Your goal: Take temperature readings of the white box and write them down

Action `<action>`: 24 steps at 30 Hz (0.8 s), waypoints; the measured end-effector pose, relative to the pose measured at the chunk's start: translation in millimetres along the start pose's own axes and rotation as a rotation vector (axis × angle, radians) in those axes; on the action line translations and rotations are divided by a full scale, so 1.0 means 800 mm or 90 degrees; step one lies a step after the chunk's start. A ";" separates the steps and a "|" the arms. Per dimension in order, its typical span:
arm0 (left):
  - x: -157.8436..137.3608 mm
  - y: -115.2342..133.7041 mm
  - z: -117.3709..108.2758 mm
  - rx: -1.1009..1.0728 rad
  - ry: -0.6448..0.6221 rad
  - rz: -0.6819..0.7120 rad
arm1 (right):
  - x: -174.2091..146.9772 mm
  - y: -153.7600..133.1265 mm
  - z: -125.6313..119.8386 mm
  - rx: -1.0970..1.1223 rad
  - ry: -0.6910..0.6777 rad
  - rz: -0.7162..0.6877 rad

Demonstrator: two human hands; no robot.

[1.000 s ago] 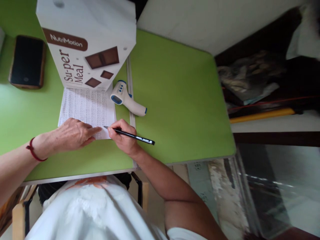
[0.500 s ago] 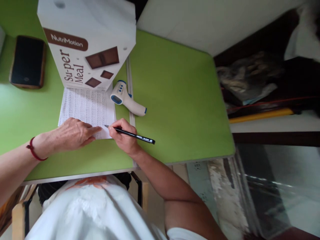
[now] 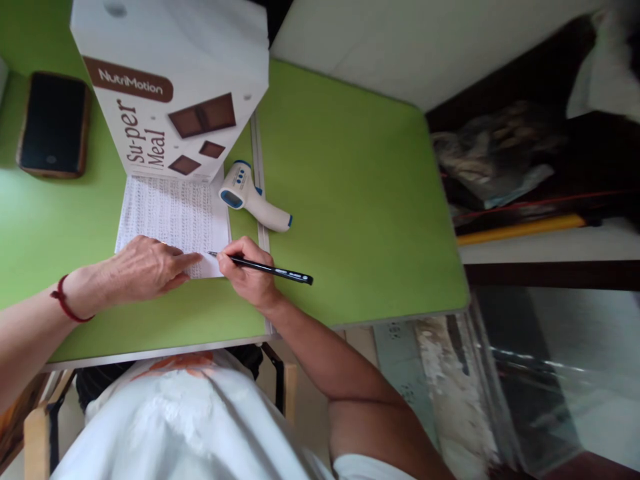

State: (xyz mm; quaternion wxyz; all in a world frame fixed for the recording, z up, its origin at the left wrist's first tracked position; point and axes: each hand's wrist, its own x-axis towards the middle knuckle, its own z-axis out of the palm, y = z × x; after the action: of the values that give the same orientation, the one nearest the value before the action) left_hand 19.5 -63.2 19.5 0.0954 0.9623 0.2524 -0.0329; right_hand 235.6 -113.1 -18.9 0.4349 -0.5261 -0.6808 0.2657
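A sheet of paper (image 3: 170, 210) covered in rows of small handwriting lies on the green table. My right hand (image 3: 250, 273) pinches a black pen (image 3: 275, 270), its tip on or just over the sheet's lower right part. Across the sheet's lower edge rests my left hand (image 3: 145, 267), index finger stretched out toward the pen tip, the other fingers loosely bent and holding nothing. A white box (image 3: 175, 80) with brown lettering stands at the sheet's far edge. Right of the sheet lies a white and blue infrared thermometer (image 3: 253, 200).
The green table (image 3: 350, 200) has a metal seam running beside the thermometer. A dark phone (image 3: 54, 125) lies at the left. Off the table's right end, a shelf holds a plastic bag (image 3: 490, 160) and a yellow rod (image 3: 520, 229).
The pen's back end has tipped slightly up and to the right, while its tip stays at nearly the same spot. My left hand has barely moved.
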 end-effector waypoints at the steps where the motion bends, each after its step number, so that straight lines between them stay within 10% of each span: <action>1: 0.000 0.000 0.000 -0.001 0.003 0.001 | 0.000 0.001 0.000 -0.006 0.001 0.005; 24: 0.002 -0.001 0.002 -0.007 -0.017 -0.014 | 0.001 0.003 0.001 0.026 0.062 -0.032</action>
State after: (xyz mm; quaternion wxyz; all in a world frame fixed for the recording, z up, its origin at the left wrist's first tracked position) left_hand 20.3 -62.4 18.0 0.1036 0.9585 0.2618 -0.0455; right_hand 236.0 -111.6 -20.8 0.4849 -0.5120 -0.6663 0.2424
